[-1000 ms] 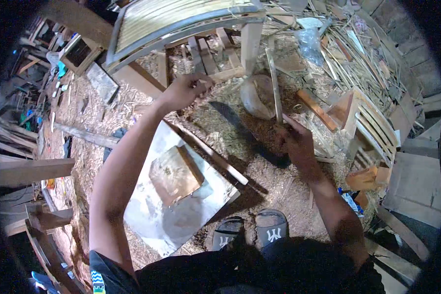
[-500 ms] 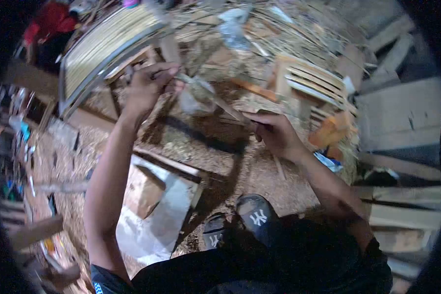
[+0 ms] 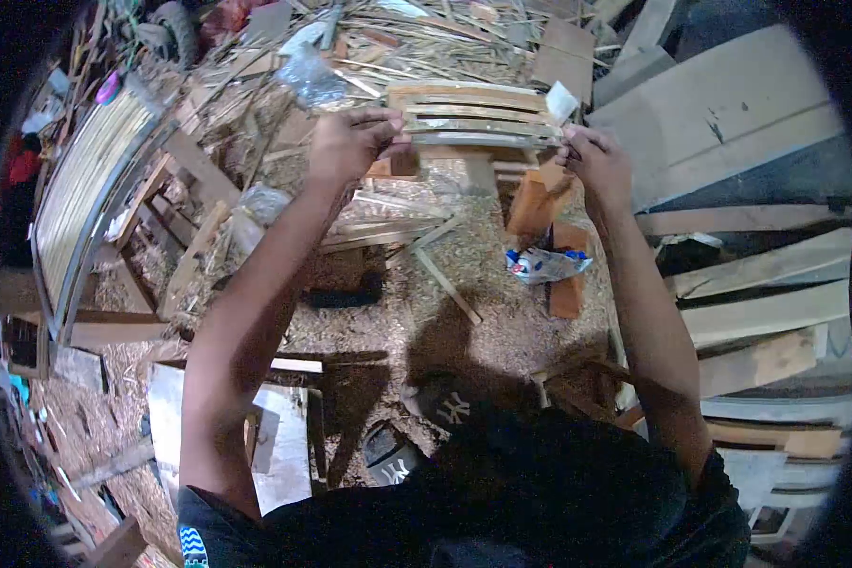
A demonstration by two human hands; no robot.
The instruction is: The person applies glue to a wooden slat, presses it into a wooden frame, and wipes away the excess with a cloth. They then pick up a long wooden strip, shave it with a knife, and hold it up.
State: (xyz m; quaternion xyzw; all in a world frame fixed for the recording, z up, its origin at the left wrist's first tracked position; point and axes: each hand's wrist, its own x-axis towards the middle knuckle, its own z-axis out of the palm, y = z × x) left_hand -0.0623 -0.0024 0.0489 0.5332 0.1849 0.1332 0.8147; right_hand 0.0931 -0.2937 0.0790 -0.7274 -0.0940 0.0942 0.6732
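Observation:
A thin wooden strip (image 3: 483, 140) runs crosswise between my two hands, over the near side of a pile of slats (image 3: 483, 102) in the head view. My left hand (image 3: 355, 142) pinches the strip's left end between thumb and fingers. At the other end, the fingertips of my right hand (image 3: 596, 163) are closed on it. Both arms stretch far forward. Below my right hand lie orange-brown wood blocks (image 3: 538, 204) and a crumpled white and blue packet (image 3: 546, 266). Loose thin strips (image 3: 388, 232) lie on the floor below my left hand.
A framed slatted panel (image 3: 95, 189) leans at left, beside a wooden frame (image 3: 147, 218). Boards (image 3: 757, 293) line the right side. A white-topped stool (image 3: 284, 431) stands by my slippers (image 3: 393, 454). Wood shavings cover the floor; clear plastic (image 3: 310, 76) and scrap sticks lie at the back.
My body and view have turned right and forward. Both hands have moved with the strip from near the plastic bag to the slat pile, and the strip now lies level instead of slanted.

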